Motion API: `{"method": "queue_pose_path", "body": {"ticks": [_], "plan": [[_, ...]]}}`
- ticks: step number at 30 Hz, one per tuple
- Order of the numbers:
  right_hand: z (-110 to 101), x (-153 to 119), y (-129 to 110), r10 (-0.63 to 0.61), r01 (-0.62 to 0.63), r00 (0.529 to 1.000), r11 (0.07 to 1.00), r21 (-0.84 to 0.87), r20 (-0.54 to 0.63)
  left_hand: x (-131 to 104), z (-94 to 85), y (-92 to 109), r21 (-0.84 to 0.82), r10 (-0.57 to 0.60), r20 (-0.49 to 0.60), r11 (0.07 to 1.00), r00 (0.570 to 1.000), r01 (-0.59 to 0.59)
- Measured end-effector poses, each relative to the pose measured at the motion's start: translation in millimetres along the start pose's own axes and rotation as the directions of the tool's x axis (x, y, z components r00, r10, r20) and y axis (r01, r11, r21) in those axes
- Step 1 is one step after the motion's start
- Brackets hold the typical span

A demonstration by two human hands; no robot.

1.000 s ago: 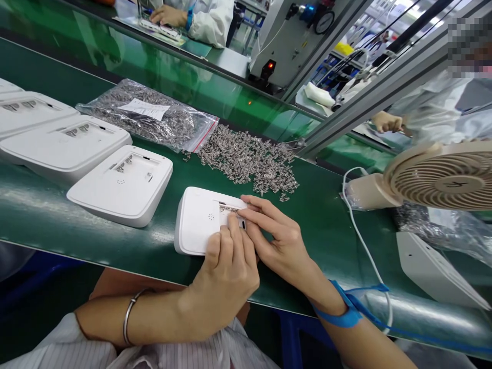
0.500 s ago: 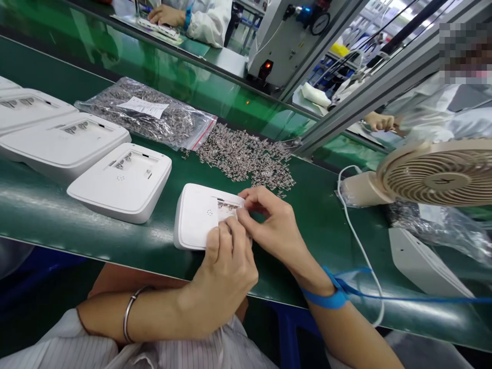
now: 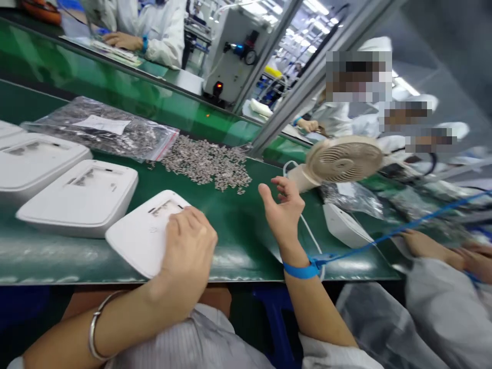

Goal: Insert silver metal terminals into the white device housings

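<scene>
A white plastic housing (image 3: 140, 241) lies tilted on the green table, its battery recess and metal contacts facing up. My left hand (image 3: 190, 246) is curled over its right side, fingers bent at the recess and gripping the housing. My right hand (image 3: 283, 207) is raised off to the right, thumb and fingers apart, with nothing in it. Behind the housing lies a loose pile of small metal springs (image 3: 211, 164). A clear bag of metal parts (image 3: 111, 128) rests left of the pile.
More white housings (image 3: 82, 200) stand in a row at the left. A beige fan (image 3: 344, 161), its white cable and another white housing (image 3: 348, 225) are at the right. A blue strap (image 3: 407, 225) runs right from my right wrist. Other people sit across and at the right.
My right hand has come away from the housing and opened. The housing has turned and shifted left toward the row, with my left hand on it. The view has swung right.
</scene>
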State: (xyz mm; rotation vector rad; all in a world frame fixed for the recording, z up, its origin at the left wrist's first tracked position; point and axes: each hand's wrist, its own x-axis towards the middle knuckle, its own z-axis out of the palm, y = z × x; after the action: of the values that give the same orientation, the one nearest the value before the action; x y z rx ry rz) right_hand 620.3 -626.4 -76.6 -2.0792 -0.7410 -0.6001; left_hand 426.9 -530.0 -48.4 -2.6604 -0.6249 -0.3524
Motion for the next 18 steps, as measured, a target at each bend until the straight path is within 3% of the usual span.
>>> {"method": "queue_pose_path", "body": {"ticks": [3, 6, 9, 11, 12, 13, 15, 18], "plan": [[-25, 9, 39, 0.011, -0.039, 0.991, 0.976, -0.216, -0.132, 11, 2.2, -6, -0.021, -0.023, 0.034, 1.000, 0.999, 0.023], [-59, 15, 78, 0.221, -0.315, 0.939, 0.857, -0.407, -0.262, 18, 4.8, -12, -0.051, -0.005, 0.078, 0.999, 0.997, 0.009], [-93, 15, 112, 0.515, -0.653, 0.757, 0.614, -0.443, -0.402, 13, 7.4, -21, -0.131, 0.039, 0.102, 0.991, 0.994, -0.025], [-111, 14, 130, 0.618, -0.762, 0.647, 0.494, -0.419, -0.447, 2, 11.0, -30, -0.198, 0.066, 0.024, 0.978, 0.998, -0.060], [-118, 14, 136, 0.646, -0.782, 0.621, 0.473, -0.406, -0.444, -5, 13.5, -35, -0.227, 0.079, -0.039, 0.970, 0.996, -0.086], [-124, 14, 139, 0.658, -0.779, 0.625, 0.483, -0.400, -0.420, -12, 16.5, -40, -0.250, 0.091, -0.099, 0.962, 0.991, -0.114], [-132, 14, 140, 0.643, -0.729, 0.681, 0.550, -0.407, -0.350, -24, 22.8, -48, -0.282, 0.113, -0.185, 0.946, 0.976, -0.163], [-129, 11, 126, 0.545, -0.575, 0.813, 0.691, -0.438, -0.205, -32, 27.2, -52, -0.309, 0.114, -0.160, 0.938, 0.981, -0.159]]}}
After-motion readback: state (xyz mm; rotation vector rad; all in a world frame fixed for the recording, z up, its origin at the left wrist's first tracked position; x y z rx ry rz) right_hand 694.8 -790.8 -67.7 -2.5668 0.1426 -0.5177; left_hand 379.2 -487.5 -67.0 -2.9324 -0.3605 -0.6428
